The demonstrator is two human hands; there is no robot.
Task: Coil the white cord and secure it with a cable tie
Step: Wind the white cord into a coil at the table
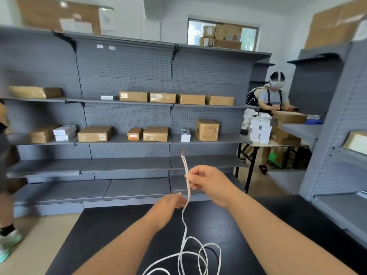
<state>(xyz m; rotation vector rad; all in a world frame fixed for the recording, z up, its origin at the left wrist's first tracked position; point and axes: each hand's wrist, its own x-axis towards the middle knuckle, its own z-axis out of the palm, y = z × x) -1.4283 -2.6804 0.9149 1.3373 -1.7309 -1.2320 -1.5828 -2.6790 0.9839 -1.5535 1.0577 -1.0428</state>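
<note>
A white cord [186, 215] rises from loose loops on the black table [111, 231] up to my hands. My right hand [206, 181] pinches the cord near its end, and the two-strand tip sticks up above my fingers. Lower and to the left, my left hand [170, 203] holds the cord between its fingertips just under the right hand. The loops [198, 257] lie tangled near the table's front edge. No cable tie shows in view.
Grey pegboard shelving [127, 120] with several cardboard boxes stands behind the table. More shelving [337, 135] stands at the right. A person with a headset [276, 92] works at a table at the back right. Another person's leg and shoe [8, 239] are at the left edge.
</note>
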